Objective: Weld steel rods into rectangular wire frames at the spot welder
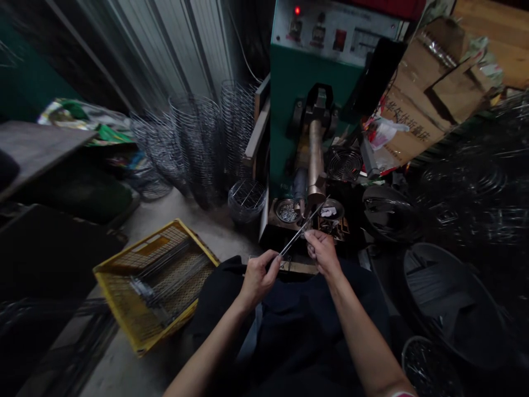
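My left hand [259,274] is closed round the near end of a few thin metal rods [303,228], which slant up to the right. Pinched on the same rods, a little farther along, is my right hand [321,251]. The rods' far tips reach toward the copper-coloured cylinder [316,160] of a green machine [297,77] straight ahead. Two small round dishes [287,210] sit at the machine's base, just beyond my hands.
A yellow plastic crate [124,309] with wire rods lies on the floor at my left. Stacks of wire rings [198,143] stand behind it. A small wire basket [247,199] sits by the machine. Cardboard [430,94] leans at the right. Dark tubs [450,303] are at my right.
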The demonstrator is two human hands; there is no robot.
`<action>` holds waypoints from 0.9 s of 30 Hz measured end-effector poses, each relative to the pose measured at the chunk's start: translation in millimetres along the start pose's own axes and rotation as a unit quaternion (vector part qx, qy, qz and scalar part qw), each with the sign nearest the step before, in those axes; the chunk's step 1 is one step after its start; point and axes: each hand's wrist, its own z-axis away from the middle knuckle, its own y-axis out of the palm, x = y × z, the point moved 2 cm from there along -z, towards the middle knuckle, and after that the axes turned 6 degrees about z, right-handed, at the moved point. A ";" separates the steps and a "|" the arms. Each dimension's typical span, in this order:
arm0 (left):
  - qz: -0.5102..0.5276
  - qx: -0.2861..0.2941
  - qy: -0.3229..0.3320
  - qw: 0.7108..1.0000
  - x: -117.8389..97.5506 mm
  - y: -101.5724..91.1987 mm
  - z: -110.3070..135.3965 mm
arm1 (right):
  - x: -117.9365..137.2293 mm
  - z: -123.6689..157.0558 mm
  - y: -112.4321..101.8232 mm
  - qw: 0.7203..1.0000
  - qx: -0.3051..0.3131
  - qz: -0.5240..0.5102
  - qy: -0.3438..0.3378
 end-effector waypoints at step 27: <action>-0.005 -0.013 0.009 1.000 -12.5 -0.7 -18.7 | 16.5 -13.7 1.9 1.000 0.009 -0.021 0.000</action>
